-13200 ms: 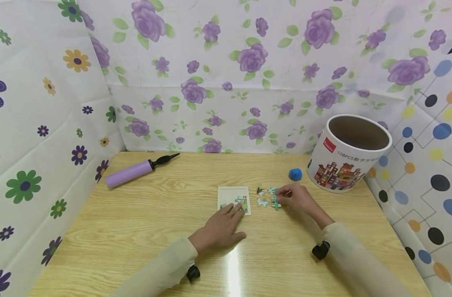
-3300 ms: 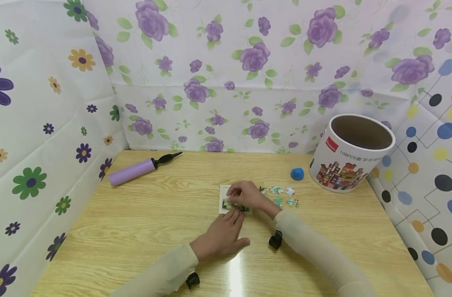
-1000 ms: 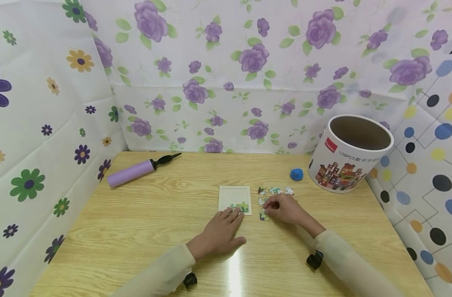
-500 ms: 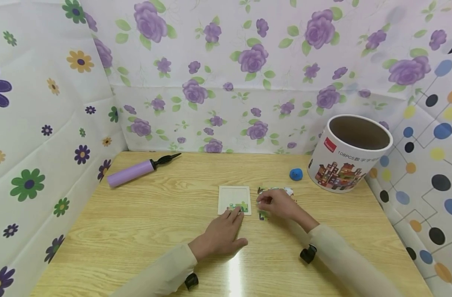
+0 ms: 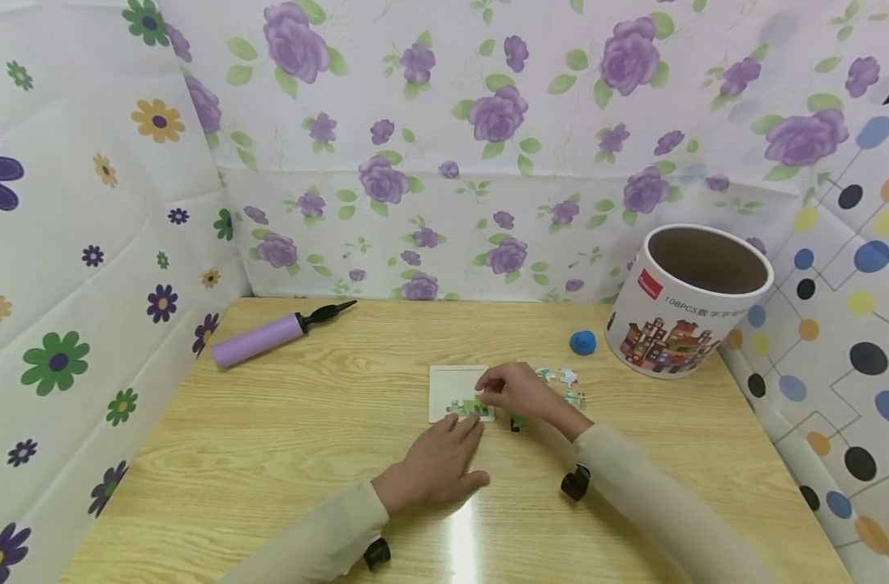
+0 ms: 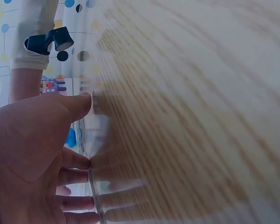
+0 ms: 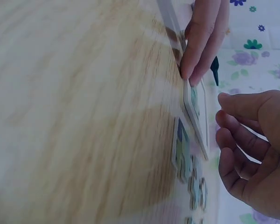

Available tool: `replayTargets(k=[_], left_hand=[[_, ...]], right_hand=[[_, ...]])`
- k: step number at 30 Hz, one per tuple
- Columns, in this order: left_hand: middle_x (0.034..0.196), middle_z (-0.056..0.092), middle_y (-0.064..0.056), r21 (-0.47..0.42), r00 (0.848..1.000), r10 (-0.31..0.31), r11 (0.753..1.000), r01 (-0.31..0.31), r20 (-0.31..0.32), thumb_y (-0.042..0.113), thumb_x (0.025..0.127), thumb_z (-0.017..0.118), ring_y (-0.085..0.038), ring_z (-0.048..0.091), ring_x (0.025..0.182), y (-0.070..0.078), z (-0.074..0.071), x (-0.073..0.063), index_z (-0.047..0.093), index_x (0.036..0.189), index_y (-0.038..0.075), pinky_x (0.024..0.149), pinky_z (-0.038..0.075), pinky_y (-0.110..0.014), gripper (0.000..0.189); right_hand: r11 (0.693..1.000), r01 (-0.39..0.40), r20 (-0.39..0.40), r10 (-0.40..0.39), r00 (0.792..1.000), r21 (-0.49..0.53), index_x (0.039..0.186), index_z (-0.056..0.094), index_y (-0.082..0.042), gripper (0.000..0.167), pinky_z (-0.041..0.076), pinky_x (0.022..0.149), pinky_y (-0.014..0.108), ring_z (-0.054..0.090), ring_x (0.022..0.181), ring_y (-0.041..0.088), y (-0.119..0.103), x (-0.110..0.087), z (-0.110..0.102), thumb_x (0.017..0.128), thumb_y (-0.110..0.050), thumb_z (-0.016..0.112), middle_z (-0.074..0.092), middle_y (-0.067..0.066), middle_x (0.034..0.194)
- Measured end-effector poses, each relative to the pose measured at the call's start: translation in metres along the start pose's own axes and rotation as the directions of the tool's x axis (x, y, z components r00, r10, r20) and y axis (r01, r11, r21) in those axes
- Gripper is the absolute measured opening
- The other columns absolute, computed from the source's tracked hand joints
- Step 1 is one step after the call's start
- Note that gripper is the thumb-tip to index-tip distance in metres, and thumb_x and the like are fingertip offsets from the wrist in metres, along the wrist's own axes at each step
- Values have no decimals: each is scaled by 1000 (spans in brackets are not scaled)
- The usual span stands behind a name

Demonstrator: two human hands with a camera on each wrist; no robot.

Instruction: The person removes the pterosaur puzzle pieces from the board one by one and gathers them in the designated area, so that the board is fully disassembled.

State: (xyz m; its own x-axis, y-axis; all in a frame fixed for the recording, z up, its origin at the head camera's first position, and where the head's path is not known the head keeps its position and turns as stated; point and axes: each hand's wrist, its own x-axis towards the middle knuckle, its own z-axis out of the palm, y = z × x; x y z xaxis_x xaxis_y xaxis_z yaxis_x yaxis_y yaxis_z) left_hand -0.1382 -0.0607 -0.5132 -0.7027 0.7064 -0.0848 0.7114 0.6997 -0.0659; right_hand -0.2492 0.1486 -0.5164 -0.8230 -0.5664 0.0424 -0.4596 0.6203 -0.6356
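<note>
A small square puzzle tray (image 5: 437, 389) lies on the wooden table, with several green puzzle pieces (image 5: 466, 407) along its near side. My left hand (image 5: 437, 466) extends flat, fingertips on the tray's near edge; the right wrist view shows those fingers (image 7: 200, 51) touching its rim. My right hand (image 5: 525, 393) hovers at the tray's right side, thumb and forefinger close together. Whether a piece sits between them I cannot tell, even in the right wrist view of the hand (image 7: 256, 144). Loose puzzle pieces (image 5: 569, 375) lie right of the tray, some hidden beneath my right hand.
A blue lump (image 5: 582, 342) sits behind the loose pieces. A large white bucket (image 5: 671, 324) stands at the back right. At the back left lies a purple hand pump (image 5: 258, 341) with a black nozzle. Patterned cloth walls (image 5: 386, 227) enclose the table.
Several seconds ago my right hand reached over the tray, then returned to the loose pieces. Over the last second it moved left to the tray's right edge. My left hand stays at the tray's edge.
</note>
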Motion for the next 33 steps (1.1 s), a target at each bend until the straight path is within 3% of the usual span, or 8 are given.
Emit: replayTargets(k=[6, 13, 24, 33], left_hand=[[165, 33, -11, -33, 999, -19, 999, 20, 33, 62, 105, 38, -32, 36, 149, 0, 0, -1, 38, 158, 4, 118, 37, -42, 78], [165, 33, -11, -65, 1000, -19, 998, 21, 21, 60, 105, 40, -33, 36, 149, -3, 3, -2, 35, 159, 5, 117, 38, -44, 78], [165, 35, -10, -104, 999, -45, 993, 48, 26, 62, 104, 39, -32, 34, 149, -2, 1, -5, 35, 159, 7, 115, 36, -49, 78], [165, 31, -17, -157, 998, -30, 987, 37, 47, 63, 104, 39, -29, 31, 151, 3, 4, -3, 33, 159, 0, 117, 35, -46, 84]], right_hand=[[1000, 13, 25, -13, 1000, -10, 104, 80, -15, 10, 55, 73, 27, 65, 80, 5, -4, 15, 10, 96, -17, 74, 76, -6, 95], [997, 50, 61, -47, 997, -52, 104, 81, -16, 12, 54, 72, 25, 62, 80, 4, -8, 26, 22, 95, -21, 75, 73, -8, 94], [996, 73, 93, -68, 993, -55, 100, 83, -16, 9, 55, 72, 25, 64, 80, 3, -11, 29, 24, 94, -19, 76, 72, -7, 94], [996, 88, 97, -86, 992, -22, 96, 81, -17, 6, 55, 72, 24, 64, 79, 3, -11, 27, 25, 94, -17, 76, 72, -7, 93]])
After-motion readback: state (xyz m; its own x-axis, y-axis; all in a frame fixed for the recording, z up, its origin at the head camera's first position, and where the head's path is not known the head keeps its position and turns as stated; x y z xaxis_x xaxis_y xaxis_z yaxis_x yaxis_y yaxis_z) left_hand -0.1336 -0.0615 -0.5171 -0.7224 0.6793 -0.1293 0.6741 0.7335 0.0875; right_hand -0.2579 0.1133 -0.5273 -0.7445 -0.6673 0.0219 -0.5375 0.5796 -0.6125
